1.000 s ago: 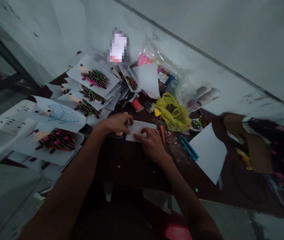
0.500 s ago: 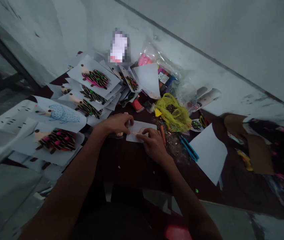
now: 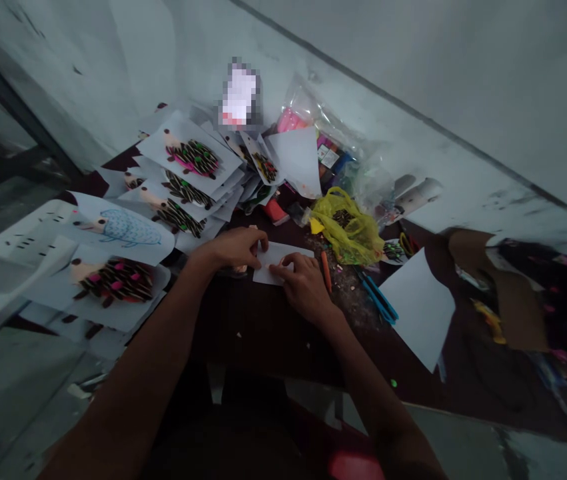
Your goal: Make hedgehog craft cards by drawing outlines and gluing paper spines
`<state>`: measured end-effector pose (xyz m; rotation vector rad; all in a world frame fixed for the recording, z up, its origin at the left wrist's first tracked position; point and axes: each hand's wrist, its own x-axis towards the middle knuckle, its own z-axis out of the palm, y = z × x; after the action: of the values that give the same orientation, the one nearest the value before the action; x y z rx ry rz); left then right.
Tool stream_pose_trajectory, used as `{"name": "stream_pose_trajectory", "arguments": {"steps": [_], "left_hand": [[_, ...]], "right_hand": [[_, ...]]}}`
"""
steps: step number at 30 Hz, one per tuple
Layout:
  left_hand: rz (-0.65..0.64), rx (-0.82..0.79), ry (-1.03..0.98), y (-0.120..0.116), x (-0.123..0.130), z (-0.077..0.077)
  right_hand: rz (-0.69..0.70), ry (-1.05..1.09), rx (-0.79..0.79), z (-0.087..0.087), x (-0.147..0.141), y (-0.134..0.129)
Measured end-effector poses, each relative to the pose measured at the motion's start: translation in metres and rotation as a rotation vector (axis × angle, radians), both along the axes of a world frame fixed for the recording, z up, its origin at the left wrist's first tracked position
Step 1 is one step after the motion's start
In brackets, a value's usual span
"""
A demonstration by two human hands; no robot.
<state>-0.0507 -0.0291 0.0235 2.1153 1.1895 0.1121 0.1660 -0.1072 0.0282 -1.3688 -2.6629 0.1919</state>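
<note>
A small white sheet of paper (image 3: 277,251) lies on the dark table in front of me. My left hand (image 3: 237,247) is at its left edge, fingers curled and thumb on the paper. My right hand (image 3: 305,283) bends over the sheet from the right, fingertips drawn together and pressed down on it. A small peach-coloured bit, which looks like modelling clay, shows at those fingertips; most of it is hidden. Just right of the sheet lies an orange stick-like tool (image 3: 326,271). Beside my left hand is a small clear container (image 3: 236,271), partly covered.
Stacked paper hedgehog pictures (image 3: 198,157) fill the left side. Behind the sheet sit a yellow plastic bag (image 3: 347,230) and clear packets (image 3: 333,147). Blue scissors (image 3: 380,297) and a blank white sheet (image 3: 420,310) lie to the right. A blurred bright phone-like screen (image 3: 240,95) leans on the wall.
My right hand has shifted slightly left over the paper, covering more of the peach-coloured outline. The left hand stays at the paper's edge.
</note>
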Motion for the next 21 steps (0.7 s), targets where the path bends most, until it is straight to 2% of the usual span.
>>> {"name": "stream_pose_trajectory", "arguments": {"steps": [5,14,21], "left_hand": [[-0.001,0.003,-0.003,-0.0003,0.0000,0.0003],[0.014,-0.002,-0.011,-0.0015,0.0000,0.0019],[0.009,-0.004,-0.002,-0.0009,0.0001,0.0017]], "right_hand": [[-0.016,0.047,0.000,0.0028,-0.0008,-0.0004],[-0.017,0.050,-0.012,-0.0046,-0.0075,-0.0007],[-0.008,0.086,-0.009,-0.0040,-0.0059,-0.0018]]}}
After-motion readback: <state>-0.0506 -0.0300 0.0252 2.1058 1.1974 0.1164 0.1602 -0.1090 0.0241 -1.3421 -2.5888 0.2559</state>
